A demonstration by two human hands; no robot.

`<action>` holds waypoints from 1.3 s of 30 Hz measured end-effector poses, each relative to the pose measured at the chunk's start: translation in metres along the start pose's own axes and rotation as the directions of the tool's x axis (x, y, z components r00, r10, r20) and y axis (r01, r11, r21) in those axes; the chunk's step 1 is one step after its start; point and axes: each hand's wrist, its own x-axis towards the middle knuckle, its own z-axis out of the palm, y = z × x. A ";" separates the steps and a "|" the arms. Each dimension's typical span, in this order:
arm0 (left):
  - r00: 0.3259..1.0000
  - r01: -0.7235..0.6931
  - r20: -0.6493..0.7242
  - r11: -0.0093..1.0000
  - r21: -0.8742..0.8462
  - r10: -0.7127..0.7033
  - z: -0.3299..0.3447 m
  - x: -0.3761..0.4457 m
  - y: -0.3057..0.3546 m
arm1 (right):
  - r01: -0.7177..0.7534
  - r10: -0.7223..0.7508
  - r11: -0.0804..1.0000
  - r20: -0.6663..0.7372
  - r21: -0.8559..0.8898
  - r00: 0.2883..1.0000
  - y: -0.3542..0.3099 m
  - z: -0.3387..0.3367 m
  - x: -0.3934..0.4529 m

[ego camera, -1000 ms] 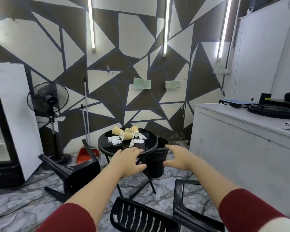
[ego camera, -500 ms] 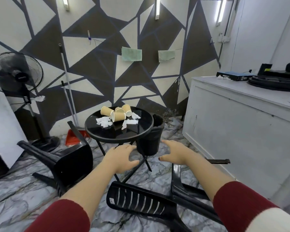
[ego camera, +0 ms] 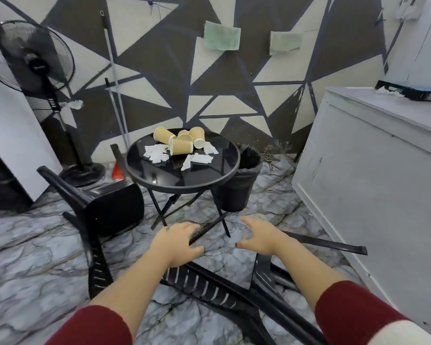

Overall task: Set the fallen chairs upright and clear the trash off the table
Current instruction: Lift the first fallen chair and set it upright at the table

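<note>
Both hands, the left hand (ego camera: 178, 245) and the right hand (ego camera: 260, 239), are spread open and empty above the near fallen chair (ego camera: 209, 287) at 6 o'clock. A firm hold on its backrest is advised before tilting. Cups (ego camera: 178, 143) are left on the table (ego camera: 184, 181) at 12 o'clock.

Table (ego camera: 184, 181): glossy black top, reflective, thin metal legs. Cups (ego camera: 181, 146): matt ribbed tan paper. Napkins (ego camera: 156, 153): crumpled white paper. Fallen chairs (ego camera: 209, 287) (ego camera: 115, 210): smooth black plastic, slight sheen. Floor (ego camera: 35, 257): polished marble-look, veined grey.
</note>
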 end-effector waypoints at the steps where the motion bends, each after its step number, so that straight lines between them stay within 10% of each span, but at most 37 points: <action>1: 1.000 0.011 0.015 1.000 -0.009 -0.011 0.006 0.005 0.002 | 0.008 -0.008 1.000 0.021 -0.003 1.000 0.006 0.002 0.006; 39: 0.937 0.253 0.320 0.903 -0.348 -0.139 0.254 0.172 -0.200 | -0.120 0.037 0.961 0.312 0.251 0.949 0.052 0.229 0.244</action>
